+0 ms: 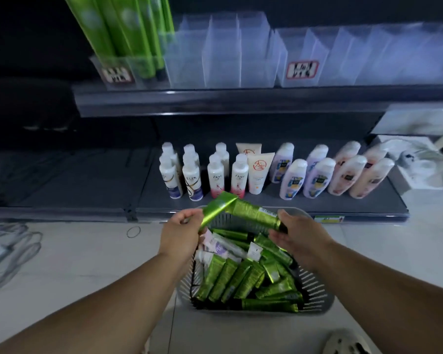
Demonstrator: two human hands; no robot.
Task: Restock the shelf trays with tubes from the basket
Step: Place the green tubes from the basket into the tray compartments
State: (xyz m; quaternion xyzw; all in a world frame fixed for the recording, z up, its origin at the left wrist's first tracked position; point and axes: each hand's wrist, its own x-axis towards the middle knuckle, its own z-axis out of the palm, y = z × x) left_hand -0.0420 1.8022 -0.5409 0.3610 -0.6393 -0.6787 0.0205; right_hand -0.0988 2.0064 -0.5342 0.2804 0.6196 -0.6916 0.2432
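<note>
Upper shelf (241, 98): dark front rail running across the view, above and beyond the hands.
Lower shelf (266, 203): its front lip lies just behind the basket's far rim.
Open room: a dark gap between the bottle tops and the upper shelf's underside; both hands are raised over the basket, below the lower shelf's lip.
Floor (87, 264): pale tiles, carrying the basket.
Floor items: thin dark ring (133, 231) left of the hands; grey cables (10, 246) at the far left; a pale shoe (345, 343) at the bottom edge.
Bottles (292, 172): white, lilac and pink, upright in rows on the lower shelf.
Clear trays (223, 52): see-through, side by side on the upper shelf; red-and-white price tags (302, 69) on the fronts.
Upright green tubes (128, 34): standing in the leftmost tray.
Basket (315, 290): grey, slotted walls, heaped with loose tubes (223, 279), mostly green, a few white and lilac.
Left tube (216, 209): glossy green, tilted; left hand (182, 233) fingers pinch its lower end.
Right tube (256, 215): green, printed label, dark cap; right hand (297, 238) fingers curl round the cap end.
Contact: the two held tubes meet at their upper ends, above the basket.
</note>
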